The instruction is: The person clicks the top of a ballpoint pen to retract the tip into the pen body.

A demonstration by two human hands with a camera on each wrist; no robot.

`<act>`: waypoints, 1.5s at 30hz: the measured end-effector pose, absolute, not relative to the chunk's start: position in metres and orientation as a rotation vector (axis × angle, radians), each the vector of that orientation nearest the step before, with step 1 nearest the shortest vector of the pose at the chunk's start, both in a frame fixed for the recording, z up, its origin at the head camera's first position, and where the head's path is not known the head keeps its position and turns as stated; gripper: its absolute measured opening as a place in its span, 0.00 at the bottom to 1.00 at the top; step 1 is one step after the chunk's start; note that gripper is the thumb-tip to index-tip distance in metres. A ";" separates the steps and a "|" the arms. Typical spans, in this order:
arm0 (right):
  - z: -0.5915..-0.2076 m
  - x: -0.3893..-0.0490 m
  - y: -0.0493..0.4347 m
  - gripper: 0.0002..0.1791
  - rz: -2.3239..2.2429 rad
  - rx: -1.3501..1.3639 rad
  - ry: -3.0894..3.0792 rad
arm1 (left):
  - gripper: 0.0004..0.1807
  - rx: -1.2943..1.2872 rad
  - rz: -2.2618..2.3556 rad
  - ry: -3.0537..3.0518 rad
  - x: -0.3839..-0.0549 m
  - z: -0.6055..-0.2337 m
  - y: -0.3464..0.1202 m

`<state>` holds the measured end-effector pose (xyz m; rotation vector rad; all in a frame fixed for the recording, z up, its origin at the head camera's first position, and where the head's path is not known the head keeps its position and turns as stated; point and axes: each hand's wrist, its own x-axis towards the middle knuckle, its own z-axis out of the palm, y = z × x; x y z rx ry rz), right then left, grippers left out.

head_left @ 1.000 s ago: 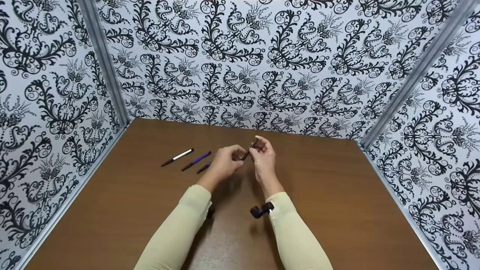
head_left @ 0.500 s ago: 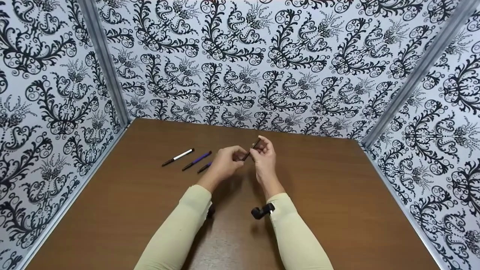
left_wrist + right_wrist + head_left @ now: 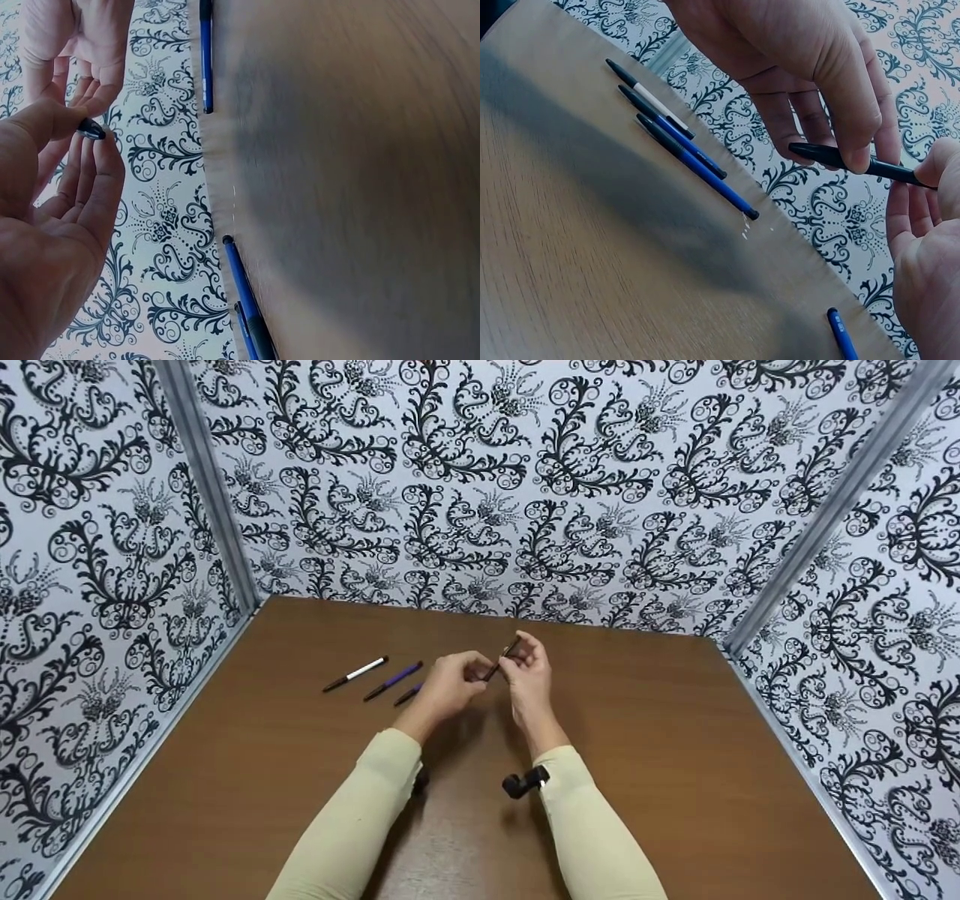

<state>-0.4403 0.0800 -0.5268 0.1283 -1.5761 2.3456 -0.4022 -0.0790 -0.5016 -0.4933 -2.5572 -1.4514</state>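
Note:
Both hands hold one black pen [image 3: 889, 169] in the air over the middle of the table. In the head view it slants up to the right. My left hand [image 3: 452, 682] pinches the pen's lower part between thumb and fingers; one tapered end sticks out past them in the right wrist view. My right hand [image 3: 531, 675] pinches the other part, its thumb on the barrel. The left wrist view shows a dark pen end [image 3: 91, 129] at the left fingertips. The fingers hide parts of the barrel.
Left of the hands lie a white pen [image 3: 356, 674], a blue pen [image 3: 394, 681] and another blue pen [image 3: 407, 695], partly behind the left hand. A separate blue pen [image 3: 842, 335] shows in the right wrist view. Patterned walls [image 3: 480, 495] enclose the brown table [image 3: 675, 750].
Over the last second the black pen and the right fingertips have shifted very slightly. Both hands keep their grip, and the pens on the table stay where they were.

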 end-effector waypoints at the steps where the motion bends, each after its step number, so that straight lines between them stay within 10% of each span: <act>1: -0.527 -0.440 0.080 0.33 2.349 0.128 -1.575 | 0.14 -0.493 -1.454 -2.557 -0.403 -0.502 -0.079; 45: -0.528 -0.438 0.107 0.31 2.312 0.177 -1.881 | 0.15 -0.491 -1.347 -2.641 -0.402 -0.504 -0.101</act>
